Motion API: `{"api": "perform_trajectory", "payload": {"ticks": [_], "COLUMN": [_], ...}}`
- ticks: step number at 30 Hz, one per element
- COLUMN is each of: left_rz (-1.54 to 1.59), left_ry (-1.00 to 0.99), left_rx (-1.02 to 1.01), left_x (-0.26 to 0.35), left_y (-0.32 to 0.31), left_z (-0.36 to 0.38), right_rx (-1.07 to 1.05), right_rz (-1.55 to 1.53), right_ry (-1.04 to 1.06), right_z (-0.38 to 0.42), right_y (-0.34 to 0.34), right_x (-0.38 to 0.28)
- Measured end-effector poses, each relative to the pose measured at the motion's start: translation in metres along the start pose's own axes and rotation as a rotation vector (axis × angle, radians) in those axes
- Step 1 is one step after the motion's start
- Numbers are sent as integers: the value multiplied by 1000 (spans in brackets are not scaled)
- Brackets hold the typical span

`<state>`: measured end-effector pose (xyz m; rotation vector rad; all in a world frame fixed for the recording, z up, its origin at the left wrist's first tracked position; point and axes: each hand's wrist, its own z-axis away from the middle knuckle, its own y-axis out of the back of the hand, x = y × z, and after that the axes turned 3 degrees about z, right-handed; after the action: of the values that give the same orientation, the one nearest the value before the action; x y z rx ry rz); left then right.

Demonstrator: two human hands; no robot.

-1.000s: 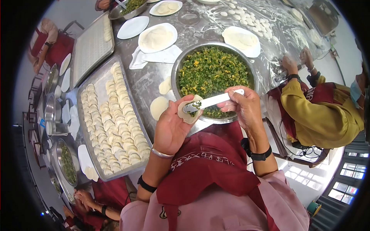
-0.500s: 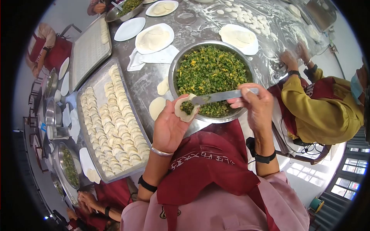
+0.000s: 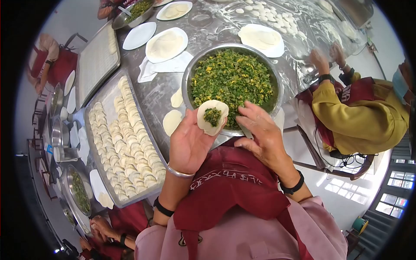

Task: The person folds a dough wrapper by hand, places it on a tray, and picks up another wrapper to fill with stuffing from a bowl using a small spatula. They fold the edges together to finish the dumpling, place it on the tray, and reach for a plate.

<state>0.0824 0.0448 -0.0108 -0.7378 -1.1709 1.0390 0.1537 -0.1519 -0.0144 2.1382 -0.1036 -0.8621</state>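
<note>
My left hand (image 3: 188, 145) cups a round dumpling wrapper (image 3: 220, 109), its fingers curled beneath. A small mound of chopped green filling (image 3: 212, 117) lies in the middle of the wrapper, which is unfolded. To its right, my right hand (image 3: 264, 136) is open, fingers stretched toward the wrapper and apart from it. No spatula can be made out in that hand. Just beyond both hands stands a steel bowl (image 3: 187, 77) full of chopped greens with yellow bits. A loose wrapper (image 3: 172, 121) lies on the table left of my left hand.
On the left, a metal tray (image 3: 149, 123) carries rows of folded dumplings (image 3: 130, 147). Plates with wrappers (image 3: 167, 45) stand behind the bowl. Dough pieces (image 3: 277, 19) lie on the floured table (image 3: 216, 26). A co-worker in a yellow sleeve (image 3: 327, 104) works at right.
My right hand has lowered and turned, its fingers now spread; the flat metal spatula it held over the filling is out of sight. The wrapper in my left hand now faces up more openly.
</note>
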Motion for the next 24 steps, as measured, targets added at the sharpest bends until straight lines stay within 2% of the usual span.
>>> {"api": "perform_trajectory", "payload": {"ticks": [2, 6, 12, 15, 18, 24], "left_rz": [2, 30, 18, -9, -193, -512], "left_ry": [17, 35, 39, 16, -43, -170], "left_rx": [-11, -88, -42, -71, -87, -42], "left_x": [-1, -3, -8, -11, -13, -18], "left_y": [-4, -5, -7, -4, -13, -21], "left_z": [2, 6, 9, 9, 12, 14], "right_rx": [106, 164, 185, 211, 232, 298], "right_rz": [-30, -53, -94, -128, -217, -256], "right_ry": [64, 245, 289, 287, 162, 63], "right_z": [-10, -19, -27, -28, -30, -34], "right_y": [2, -9, -12, -15, -14, -17], "right_x": [-5, -6, -8, -4, -13, -16]}}
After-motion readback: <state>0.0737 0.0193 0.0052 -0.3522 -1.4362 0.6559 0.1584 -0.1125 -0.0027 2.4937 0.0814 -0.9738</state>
